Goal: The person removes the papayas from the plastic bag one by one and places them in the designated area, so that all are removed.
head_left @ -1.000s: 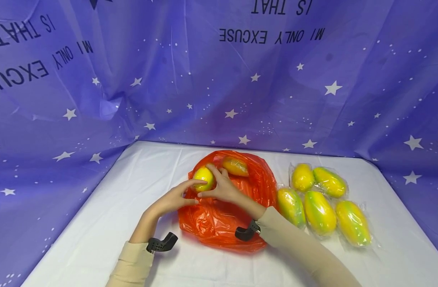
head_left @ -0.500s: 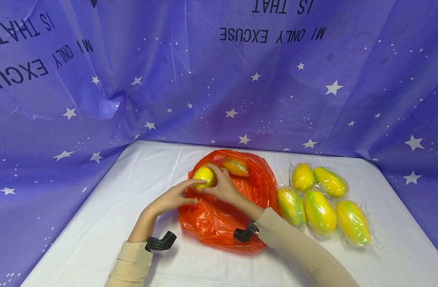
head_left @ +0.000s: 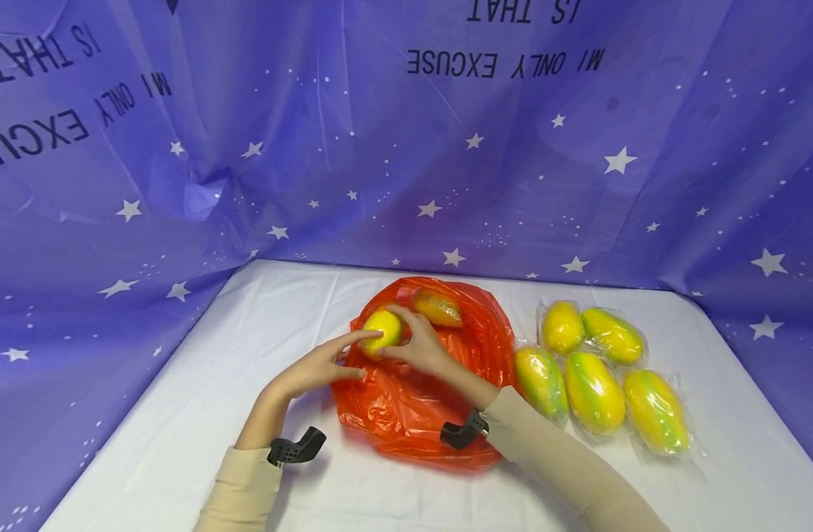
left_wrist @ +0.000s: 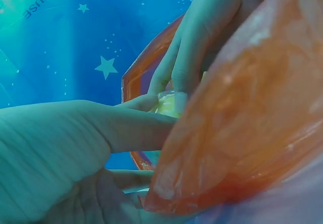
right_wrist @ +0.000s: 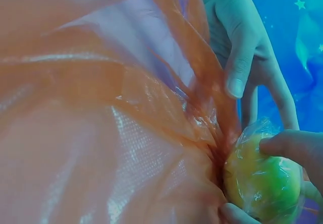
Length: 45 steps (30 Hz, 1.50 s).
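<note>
My right hand (head_left: 418, 346) grips a yellow-green mango (head_left: 383, 329) in clear wrap, inside the mouth of a red plastic bag (head_left: 406, 414). Thumb and fingers lie around this mango (right_wrist: 265, 183) in the right wrist view. At the bag's left rim is my left hand (head_left: 316, 367), fingers extended and thumb apart; its index fingertip lies over the held mango. Part of that left hand (left_wrist: 75, 148) is hidden behind the bag in its own wrist view. Farther back in the bag lies another wrapped mango (head_left: 437, 307).
Right of the bag, several wrapped mangoes (head_left: 594, 393) lie in two loose rows on the white tablecloth (head_left: 300, 295). A purple cloth with stars (head_left: 406, 162) hangs behind and at both sides. Each wrist wears a black camera mount (head_left: 298, 447).
My right hand and the gripped mango have shifted slightly to the right. The left hand has hardly moved, and the mangoes on the table lie as before.
</note>
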Motion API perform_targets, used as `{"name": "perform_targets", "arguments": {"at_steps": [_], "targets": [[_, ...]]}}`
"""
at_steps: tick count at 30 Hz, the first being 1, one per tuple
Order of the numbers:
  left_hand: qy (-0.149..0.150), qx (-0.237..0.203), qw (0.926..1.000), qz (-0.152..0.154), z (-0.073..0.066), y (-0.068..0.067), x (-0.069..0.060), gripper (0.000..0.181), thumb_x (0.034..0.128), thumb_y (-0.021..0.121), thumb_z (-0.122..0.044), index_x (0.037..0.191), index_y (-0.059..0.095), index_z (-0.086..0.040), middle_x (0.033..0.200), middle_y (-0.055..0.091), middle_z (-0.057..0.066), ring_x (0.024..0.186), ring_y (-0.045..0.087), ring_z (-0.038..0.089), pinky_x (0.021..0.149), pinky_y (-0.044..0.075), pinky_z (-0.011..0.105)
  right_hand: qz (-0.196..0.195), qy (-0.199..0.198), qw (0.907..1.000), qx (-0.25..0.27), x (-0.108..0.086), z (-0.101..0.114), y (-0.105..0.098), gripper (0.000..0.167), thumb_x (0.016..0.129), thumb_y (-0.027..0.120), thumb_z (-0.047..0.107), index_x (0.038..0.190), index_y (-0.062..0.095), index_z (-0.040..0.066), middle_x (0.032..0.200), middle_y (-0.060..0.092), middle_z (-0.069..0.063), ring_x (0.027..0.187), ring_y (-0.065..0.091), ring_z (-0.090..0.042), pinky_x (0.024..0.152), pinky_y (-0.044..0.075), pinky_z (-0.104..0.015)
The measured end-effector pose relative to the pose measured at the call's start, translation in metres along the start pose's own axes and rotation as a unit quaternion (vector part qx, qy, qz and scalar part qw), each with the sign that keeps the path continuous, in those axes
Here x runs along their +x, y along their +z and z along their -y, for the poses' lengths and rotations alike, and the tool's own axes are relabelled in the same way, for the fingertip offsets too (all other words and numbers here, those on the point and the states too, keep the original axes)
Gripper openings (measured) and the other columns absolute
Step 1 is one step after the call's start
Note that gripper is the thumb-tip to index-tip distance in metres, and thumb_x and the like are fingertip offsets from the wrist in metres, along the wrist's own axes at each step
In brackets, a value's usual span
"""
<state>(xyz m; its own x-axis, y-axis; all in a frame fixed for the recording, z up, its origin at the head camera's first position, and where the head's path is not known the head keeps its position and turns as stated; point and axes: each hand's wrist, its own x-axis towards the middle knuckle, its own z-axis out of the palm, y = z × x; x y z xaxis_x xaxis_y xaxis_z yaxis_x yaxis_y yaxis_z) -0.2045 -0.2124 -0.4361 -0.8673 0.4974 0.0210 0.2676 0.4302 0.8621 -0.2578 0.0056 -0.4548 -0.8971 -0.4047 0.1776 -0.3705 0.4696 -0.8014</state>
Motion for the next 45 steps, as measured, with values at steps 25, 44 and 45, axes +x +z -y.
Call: {"name": "perform_targets", "arguments": {"at_steps": [25,44,45], "targets": [[-0.058,0.055,0.9946,-0.066,0.005,0.000,0.003,0.048,0.0828,0.074,-0.007,0.127,0.059,0.003,0.135,0.052,0.022,0.129,0.043,0.040,0.106,0.031,0.054,0.070,0.067,0.9869,0.129,-0.029,0.007,-0.027,0.077,0.078,0.082,0.016,0.144,0.042,0.026,0.129,0.051,-0.012,0.072,0.059,-0.020,0.067,0.055,-0.037],[-0.080,0.094,0.9907,-0.057,0.009,0.000,0.007,0.050,0.0829,0.074,-0.009,0.126,0.057,0.011,0.138,0.049,0.022,0.133,0.036,0.041,0.110,0.024,0.054,0.085,0.066,0.9857,0.129,-0.070,0.012,-0.057,0.079,0.078,0.082,0.020,0.144,0.040,0.034,0.129,0.051,-0.008,0.090,0.059,-0.024,0.076,0.053,-0.036],[-0.082,0.094,0.9906,-0.057,0.009,0.000,0.007,0.050,0.0828,0.074,-0.009,0.126,0.057,0.011,0.138,0.050,0.022,0.133,0.036,0.040,0.110,0.024,0.053,0.085,0.069,0.9857,0.128,-0.073,0.013,-0.058,0.079,0.079,0.082,0.021,0.144,0.039,0.034,0.129,0.050,-0.008,0.091,0.059,-0.025,0.076,0.053,-0.036]]}}
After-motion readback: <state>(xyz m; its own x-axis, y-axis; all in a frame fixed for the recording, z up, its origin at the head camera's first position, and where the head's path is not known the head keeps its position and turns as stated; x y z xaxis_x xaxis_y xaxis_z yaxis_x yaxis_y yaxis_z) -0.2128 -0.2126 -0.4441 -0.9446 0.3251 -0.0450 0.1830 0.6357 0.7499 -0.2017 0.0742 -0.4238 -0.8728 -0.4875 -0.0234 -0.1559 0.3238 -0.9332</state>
